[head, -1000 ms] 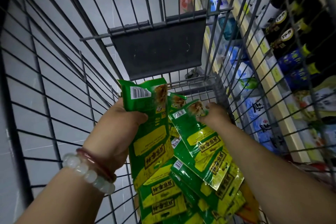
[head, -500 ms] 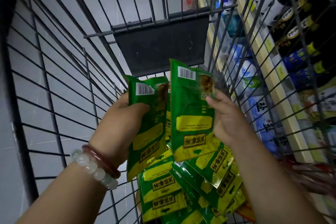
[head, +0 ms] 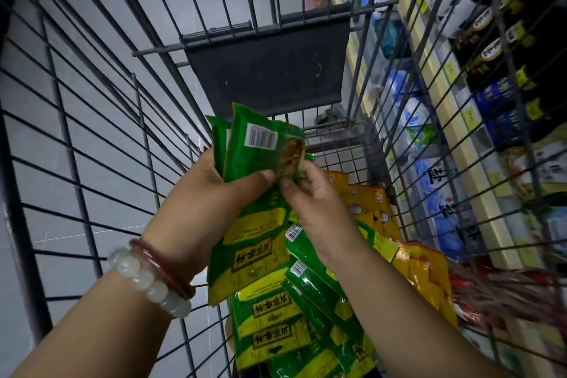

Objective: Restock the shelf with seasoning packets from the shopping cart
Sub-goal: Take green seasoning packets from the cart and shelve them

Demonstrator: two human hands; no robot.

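Inside the wire shopping cart (head: 92, 138) my left hand (head: 211, 196) grips a small stack of green and yellow seasoning packets (head: 254, 181), held upright above the cart floor. My right hand (head: 310, 193) pinches the right edge of the front packet in that stack, fingertips meeting my left thumb. Below lie several more green packets (head: 276, 325) in a loose pile. Yellow-orange packets (head: 371, 212) lie to their right.
The cart's dark fold-down flap (head: 267, 70) stands at the far end. Store shelves (head: 454, 144) run along the right behind the cart's mesh, holding white and blue salt bags (head: 441, 193) and dark bottles (head: 491, 49). Grey floor tiles show through the left mesh.
My right hand lifted a green packet from the pile and brought it left onto the packet in my left hand. Both hands now hold the stack together, higher up.
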